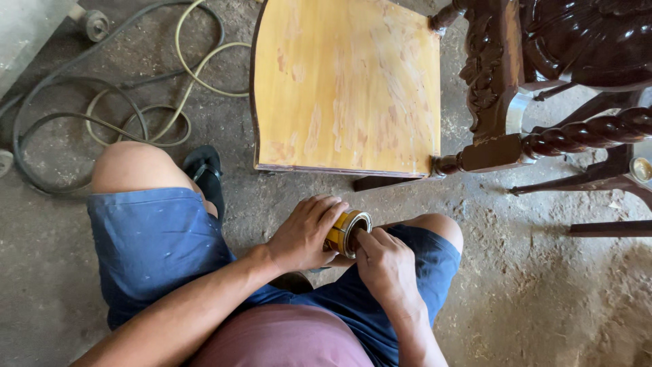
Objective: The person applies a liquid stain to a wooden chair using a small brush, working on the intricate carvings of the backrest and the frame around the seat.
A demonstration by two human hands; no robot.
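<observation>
left fingers (324, 207) wrapped round a small yellow tin (345, 233), steadying it tilted while right fingers (367, 241) close at its lid rim.

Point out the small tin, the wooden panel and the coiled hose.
small tin (341, 232), head view, on its yellow side wall.
wooden panel (346, 85), head view, on its pale face.
coiled hose (139, 115), head view, on one loop.
</observation>
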